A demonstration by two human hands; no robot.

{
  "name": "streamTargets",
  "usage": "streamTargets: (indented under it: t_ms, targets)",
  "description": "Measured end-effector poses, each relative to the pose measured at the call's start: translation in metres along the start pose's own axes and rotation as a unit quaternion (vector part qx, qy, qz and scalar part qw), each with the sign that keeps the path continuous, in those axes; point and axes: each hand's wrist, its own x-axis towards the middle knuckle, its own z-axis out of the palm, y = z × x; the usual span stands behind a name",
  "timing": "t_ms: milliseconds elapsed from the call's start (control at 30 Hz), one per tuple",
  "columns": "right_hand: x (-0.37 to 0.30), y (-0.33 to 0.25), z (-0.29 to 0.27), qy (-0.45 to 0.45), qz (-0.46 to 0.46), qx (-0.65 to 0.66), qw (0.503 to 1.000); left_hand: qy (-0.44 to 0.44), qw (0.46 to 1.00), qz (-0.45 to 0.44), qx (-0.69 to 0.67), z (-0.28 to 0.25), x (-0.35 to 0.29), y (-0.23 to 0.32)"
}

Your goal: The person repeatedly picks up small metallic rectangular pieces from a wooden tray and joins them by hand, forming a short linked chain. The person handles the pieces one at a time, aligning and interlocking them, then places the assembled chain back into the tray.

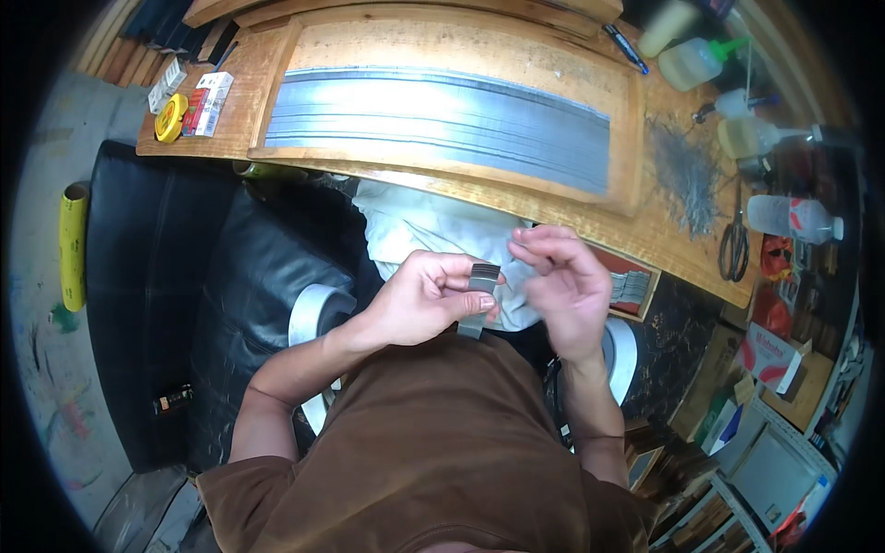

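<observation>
My left hand [429,297] grips a small stack of thin grey metal strips [483,278] between thumb and fingers, above my lap. The upper end of the stack fans into dark layered edges. Just to its right, my right hand [570,290] is raised with its fingers loosely bent and the thumb apart; motion blurs it in part, and nothing shows in it. Behind both hands a white cloth [415,221] hangs below the table edge. On the table, a shallow wooden tray [636,138] bears long silvery metal strips [433,124] lying side by side.
An open drawer [631,286] with short metal pieces lies right of my right hand. On the table are a tangle of thin metal scraps [687,175], black scissors [735,244], a pen [627,49], bottles [696,64], a yellow tape measure [171,118] and small boxes [207,103].
</observation>
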Motion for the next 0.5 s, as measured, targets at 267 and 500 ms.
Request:
streamTargets:
  t_ms: [267,500]
  targets:
    - [0.046,-0.045,0.027,-0.013,-0.218,-0.370,0.903,0.049,0.803,0.413,0.426,-0.001,0.051,0.058]
    - [0.072,-0.046,0.020,-0.013,-0.227,-0.358,0.906,0.059,0.857,0.325,0.394,-0.008,0.067,0.067]
